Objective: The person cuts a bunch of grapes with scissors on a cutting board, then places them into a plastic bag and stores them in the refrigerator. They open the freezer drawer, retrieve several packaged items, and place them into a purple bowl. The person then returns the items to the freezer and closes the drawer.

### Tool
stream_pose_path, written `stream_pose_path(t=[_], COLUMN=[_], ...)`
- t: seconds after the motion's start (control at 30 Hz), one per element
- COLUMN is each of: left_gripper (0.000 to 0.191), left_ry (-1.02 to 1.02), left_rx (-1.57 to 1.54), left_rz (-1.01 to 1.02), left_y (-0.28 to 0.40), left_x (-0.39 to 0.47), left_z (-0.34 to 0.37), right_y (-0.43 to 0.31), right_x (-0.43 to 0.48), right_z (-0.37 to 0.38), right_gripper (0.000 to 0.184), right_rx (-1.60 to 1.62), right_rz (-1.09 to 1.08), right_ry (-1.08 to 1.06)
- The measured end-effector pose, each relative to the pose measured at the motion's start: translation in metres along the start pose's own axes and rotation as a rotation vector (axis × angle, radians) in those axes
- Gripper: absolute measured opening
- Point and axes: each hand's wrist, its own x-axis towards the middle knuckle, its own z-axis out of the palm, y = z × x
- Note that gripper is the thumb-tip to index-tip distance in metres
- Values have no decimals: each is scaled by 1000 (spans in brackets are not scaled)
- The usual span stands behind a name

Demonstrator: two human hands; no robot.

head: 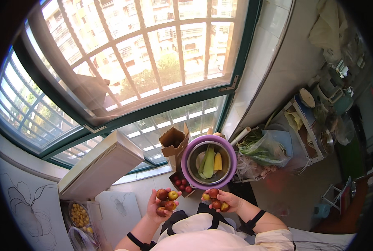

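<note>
Several round red-brown and yellowish fruits [162, 194] rest in my left hand [154, 207], palm up with the fingers curled around them. My right hand [232, 201] holds several similar fruits [216, 204], some red-brown and some yellow. Beyond and between the hands stands a purple plastic basin [189, 146] with a steel bowl [191, 171] inside it. The bowl holds a corn cob in green husk [209, 163] and a yellow corn piece [218, 161]. Just past my left hand, a small cardboard box holds dark red round fruits [182, 187].
An open cardboard box [174, 142] stands by the barred window. Bagged green vegetables [263, 147] lie on a rack to the right. A white cabinet door [101, 166] juts out at the left, above a drawer with a container of small yellow fruits [79, 215].
</note>
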Motion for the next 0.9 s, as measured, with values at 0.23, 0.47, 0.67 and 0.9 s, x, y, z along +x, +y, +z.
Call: stream_pose_path(t=[0.23, 0.47, 0.67, 0.9], left_gripper=[46, 48, 37, 62], left_ry=[474, 808, 734, 714], left_rx=[327, 376, 178, 246], left_rz=[-225, 83, 218, 224], left_y=[-7, -1, -9, -16], left_x=[196, 301, 315, 265], left_z=[-91, -168, -192, -174], right_y=[-27, -77, -106, -94], right_x=[21, 130, 193, 181], right_z=[-101, -176, -196, -190], right_gripper=[41, 38, 40, 62], right_rx=[175, -43, -332, -276], right_rz=[-255, -193, -97, -262], right_ry=[339, 584, 719, 855])
